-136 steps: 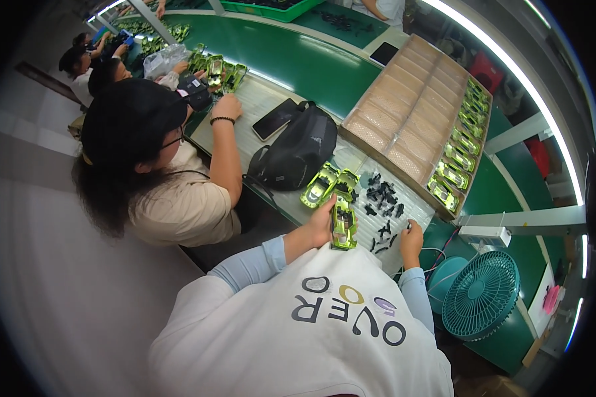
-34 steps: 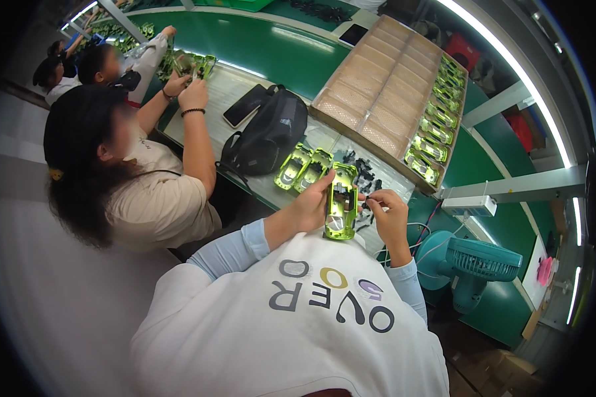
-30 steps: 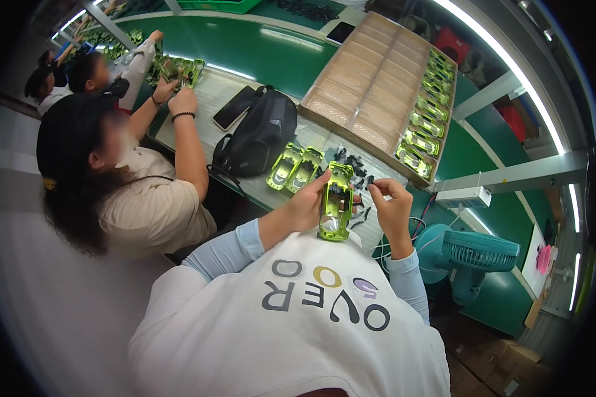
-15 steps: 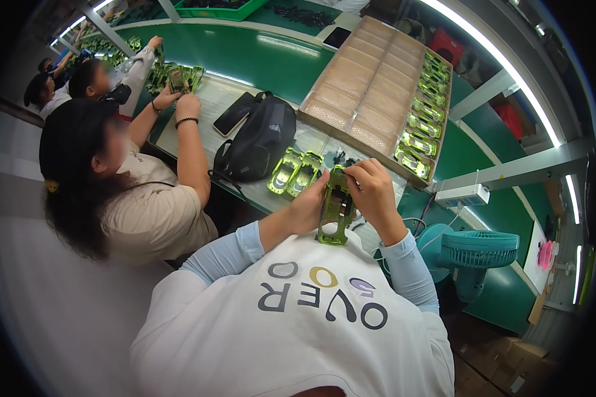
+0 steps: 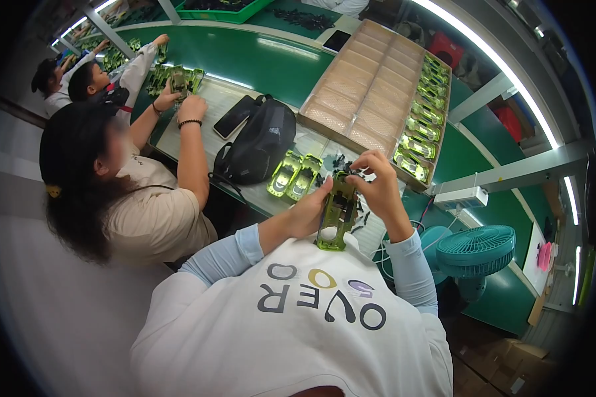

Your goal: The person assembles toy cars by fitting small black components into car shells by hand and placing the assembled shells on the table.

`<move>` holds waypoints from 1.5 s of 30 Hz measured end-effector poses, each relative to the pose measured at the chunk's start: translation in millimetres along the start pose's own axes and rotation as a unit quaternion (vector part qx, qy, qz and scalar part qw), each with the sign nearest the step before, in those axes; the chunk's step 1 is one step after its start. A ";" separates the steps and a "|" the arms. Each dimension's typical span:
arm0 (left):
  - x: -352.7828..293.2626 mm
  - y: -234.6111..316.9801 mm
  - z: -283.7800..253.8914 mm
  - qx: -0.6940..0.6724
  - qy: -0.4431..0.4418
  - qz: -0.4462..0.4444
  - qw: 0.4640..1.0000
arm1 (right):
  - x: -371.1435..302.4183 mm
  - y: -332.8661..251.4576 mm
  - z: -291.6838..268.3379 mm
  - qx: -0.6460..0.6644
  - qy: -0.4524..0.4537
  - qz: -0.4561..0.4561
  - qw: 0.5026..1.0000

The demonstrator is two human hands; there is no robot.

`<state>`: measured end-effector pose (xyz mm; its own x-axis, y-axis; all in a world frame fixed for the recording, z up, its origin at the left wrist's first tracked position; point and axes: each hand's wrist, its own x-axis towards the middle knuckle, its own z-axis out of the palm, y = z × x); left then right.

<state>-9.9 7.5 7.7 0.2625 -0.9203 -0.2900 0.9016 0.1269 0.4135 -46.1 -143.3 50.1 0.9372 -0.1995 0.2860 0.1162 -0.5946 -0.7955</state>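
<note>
My left hand (image 5: 310, 208) is closed along the side of a green toy car body shell (image 5: 332, 237), its hollow inside facing up, near my chest. At the shell's far end, my right hand (image 5: 379, 185) has thumb and fingertips bent together; whatever lies between them is too small to make out. Small black plastic parts (image 5: 341, 163) lie loose on the table just past the shell, and more are scattered under my right hand. Two green car shells (image 5: 295, 176) rest side by side to the left of my hands.
A large divided carton tray (image 5: 351, 86) holds green car shells down its right column. A black bag (image 5: 261, 142) and a phone (image 5: 234, 118) lie to the left, near a co-worker handling a shell. At right stands a teal fan (image 5: 475, 251) beside a metal post.
My right hand has shifted slightly right from the shell's far end, its fingers more curled. The shell has tipped and moved a little toward me. The fan head has turned.
</note>
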 end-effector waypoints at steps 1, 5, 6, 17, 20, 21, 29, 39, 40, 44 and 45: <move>-1.3 1.3 2.1 0.011 -0.015 -0.008 1.000 | 1.6 4.2 -3.0 0.000 0.001 0.000 1.000; -1.0 2.5 5.6 0.045 -0.012 -0.022 0.999 | 1.2 30.6 -11.1 0.308 -0.186 0.227 0.905; 0.0 2.6 5.1 0.046 -0.014 -0.024 0.999 | -2.6 32.9 -7.1 0.311 -0.168 0.219 0.909; 1.1 -0.4 -6.3 -0.006 0.001 -0.097 0.995 | -18.3 39.1 3.9 0.323 -0.042 0.245 0.913; 4.5 -4.1 -17.0 -0.036 -0.004 -0.076 0.996 | -23.8 42.9 10.5 0.345 -0.010 0.260 0.902; 5.8 -4.1 -21.0 -0.035 -0.004 -0.078 0.996 | -26.8 45.5 13.4 0.358 0.020 0.266 0.895; 15.6 -12.1 -67.7 -0.076 0.174 -0.012 0.982 | -73.5 48.1 54.1 0.376 -0.061 0.413 0.828; 25.3 -29.9 -89.5 0.067 0.176 -0.037 0.981 | -85.8 96.7 91.7 0.175 -0.168 0.356 0.903; 26.7 -30.7 -92.1 0.085 0.174 -0.032 0.980 | -88.9 105.0 96.5 0.156 -0.151 0.352 0.911; 21.8 -25.0 -84.5 0.205 0.203 -0.134 0.948 | -90.6 109.6 98.8 -0.001 -0.133 0.324 0.937; 23.0 -27.7 -90.9 0.203 0.204 -0.133 0.948 | -89.5 107.3 98.3 -0.001 -0.135 0.323 0.937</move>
<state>2.4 16.4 -88.9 0.2311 -0.6690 -0.7064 0.7691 -0.3191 0.5538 -85.2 -112.7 -113.3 0.8605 -0.3140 -0.4012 -0.5048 -0.4185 -0.7550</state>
